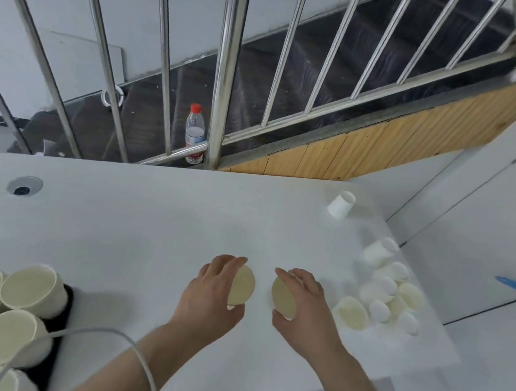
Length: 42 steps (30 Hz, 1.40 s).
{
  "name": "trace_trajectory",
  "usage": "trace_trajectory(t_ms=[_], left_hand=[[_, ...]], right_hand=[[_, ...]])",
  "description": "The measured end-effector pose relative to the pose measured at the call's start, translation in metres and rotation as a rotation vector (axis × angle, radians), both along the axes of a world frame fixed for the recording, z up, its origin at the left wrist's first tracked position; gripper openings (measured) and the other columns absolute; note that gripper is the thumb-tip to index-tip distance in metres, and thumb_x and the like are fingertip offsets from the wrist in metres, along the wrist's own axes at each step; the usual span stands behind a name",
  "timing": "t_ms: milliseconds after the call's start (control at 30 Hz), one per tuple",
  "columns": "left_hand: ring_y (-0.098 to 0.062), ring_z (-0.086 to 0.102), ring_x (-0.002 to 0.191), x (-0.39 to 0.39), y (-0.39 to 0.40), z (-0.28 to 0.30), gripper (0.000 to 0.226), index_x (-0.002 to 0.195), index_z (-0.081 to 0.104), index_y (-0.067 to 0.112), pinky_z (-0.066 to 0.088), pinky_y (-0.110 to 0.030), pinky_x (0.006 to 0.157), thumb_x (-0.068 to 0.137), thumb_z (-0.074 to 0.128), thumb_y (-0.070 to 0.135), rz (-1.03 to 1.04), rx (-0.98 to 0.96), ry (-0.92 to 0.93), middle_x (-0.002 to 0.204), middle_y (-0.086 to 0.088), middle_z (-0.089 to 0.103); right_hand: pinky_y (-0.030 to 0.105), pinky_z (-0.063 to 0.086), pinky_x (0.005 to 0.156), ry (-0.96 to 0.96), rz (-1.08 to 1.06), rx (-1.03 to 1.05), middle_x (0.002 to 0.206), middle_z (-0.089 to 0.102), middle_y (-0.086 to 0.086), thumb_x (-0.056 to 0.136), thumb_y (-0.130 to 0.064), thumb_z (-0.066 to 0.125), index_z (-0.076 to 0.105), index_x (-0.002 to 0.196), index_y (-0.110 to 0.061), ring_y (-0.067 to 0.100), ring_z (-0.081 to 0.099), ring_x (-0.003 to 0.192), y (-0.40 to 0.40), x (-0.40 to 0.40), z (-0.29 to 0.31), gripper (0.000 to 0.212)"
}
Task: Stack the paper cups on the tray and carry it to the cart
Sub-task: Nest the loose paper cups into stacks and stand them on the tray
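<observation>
Mid-table on white tabletop [144, 228]: left hand [212, 292], right hand [301, 302] each gripping one white paper cup [242, 288], mouths facing; nest squarely, then onto black tray [60, 333] stacks at left.

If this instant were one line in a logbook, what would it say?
left hand: grips cream paper cup | right hand: grips second cream paper cup | black tray: holds cup stacks | loose white paper cups: on white table

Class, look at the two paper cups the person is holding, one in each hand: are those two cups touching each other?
Apart. The head view shows a strip of white table between the left hand's cup and the right hand's cup.
</observation>
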<state>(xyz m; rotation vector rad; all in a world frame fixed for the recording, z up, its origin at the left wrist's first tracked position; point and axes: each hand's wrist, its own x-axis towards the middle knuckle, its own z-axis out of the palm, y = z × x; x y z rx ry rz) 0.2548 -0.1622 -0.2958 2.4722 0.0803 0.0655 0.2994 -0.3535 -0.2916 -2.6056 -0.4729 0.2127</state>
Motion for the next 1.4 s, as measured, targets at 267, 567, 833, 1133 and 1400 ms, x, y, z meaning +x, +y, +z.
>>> trace_trajectory(t_ms=[267,567,833,1133,1400], left_hand=[[-0.016,0.043,0.123,-0.062,0.011,0.003,0.070,0.142,0.032,0.028,0.046,-0.026,0.091,0.080,0.062,0.023,0.074,-0.034,-0.060,0.141,0.010,0.036],[-0.010,0.039,0.126,-0.185,0.040,0.005,0.067,0.140,0.035,0.030,0.043,-0.026,0.095,0.079,0.064,0.024,0.198,-0.042,-0.077,0.140,0.014,0.033],[-0.009,0.034,0.129,-0.269,0.095,0.024,0.073,0.143,0.026,0.031,0.045,-0.027,0.089,0.080,0.064,0.027,0.361,0.013,-0.105,0.142,0.017,0.030],[-0.015,0.039,0.125,-0.304,0.185,0.023,0.073,0.143,0.030,0.028,0.043,-0.025,0.086,0.079,0.066,0.024,0.412,0.000,-0.161,0.140,0.012,0.034],[-0.014,0.039,0.125,-0.334,0.300,0.023,0.071,0.141,0.033,0.028,0.039,-0.023,0.091,0.079,0.067,0.023,0.441,0.021,-0.158,0.141,0.013,0.036]], right_hand=[[0.023,0.046,0.090,-0.049,0.054,0.021,0.141,0.027,-0.016,0.084,-0.021,0.063,0.035,0.144,-0.039,0.008,0.029,0.129,0.010,-0.055,0.014,0.069],[0.019,0.040,0.085,-0.027,0.105,0.162,0.141,0.027,-0.017,0.084,-0.016,0.065,0.037,0.143,-0.039,0.008,0.029,0.129,0.040,-0.143,0.006,0.069],[0.021,0.043,0.091,-0.016,0.266,0.196,0.142,0.024,-0.018,0.085,-0.018,0.063,0.035,0.144,-0.038,0.006,0.026,0.132,0.111,-0.210,0.019,0.068],[0.020,0.041,0.095,-0.048,0.341,0.143,0.145,0.023,-0.015,0.086,-0.020,0.062,0.034,0.146,-0.036,0.008,0.024,0.134,0.206,-0.239,0.030,0.068],[0.021,0.040,0.098,-0.026,0.389,0.183,0.146,0.022,-0.018,0.084,-0.018,0.061,0.035,0.144,-0.040,0.004,0.022,0.136,0.329,-0.274,0.026,0.069]])
